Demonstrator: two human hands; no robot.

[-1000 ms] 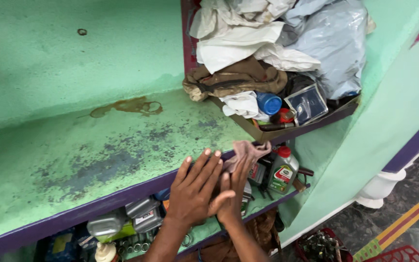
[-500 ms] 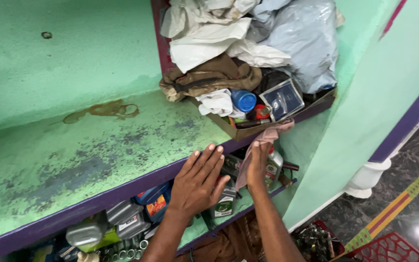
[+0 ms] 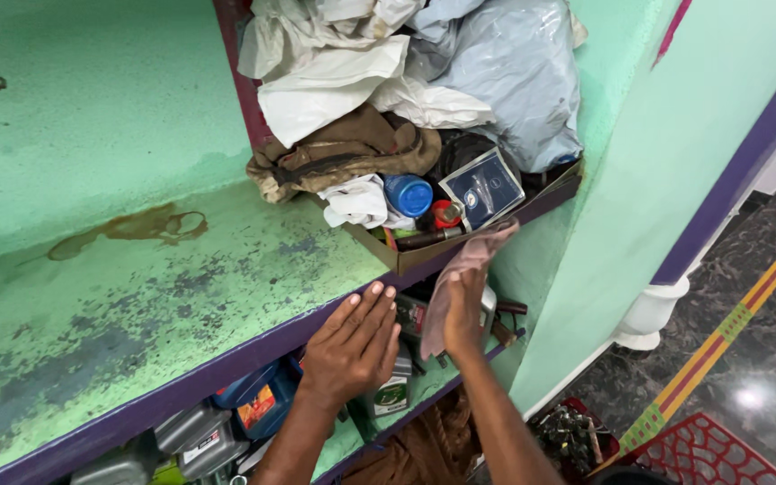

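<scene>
- Right hand (image 3: 462,310) grips a pinkish rag (image 3: 460,274), now lifted from the lower shelf up to the cardboard box (image 3: 406,256) edge; it looks on its way out.
- Left hand (image 3: 349,346), fingers spread flat and holding nothing, has slid along the purple shelf edge (image 3: 181,386), over the oil cans (image 3: 388,391).

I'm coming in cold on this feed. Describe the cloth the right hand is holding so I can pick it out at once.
Start at the green shelf with the purple front edge, and go right to the open cardboard box of clutter. Just below the box's front corner, the right hand holds up a pinkish-grey cloth. Unlike the white and brown rags piled in the box, it is small, dusky pink and in a hand.
</scene>
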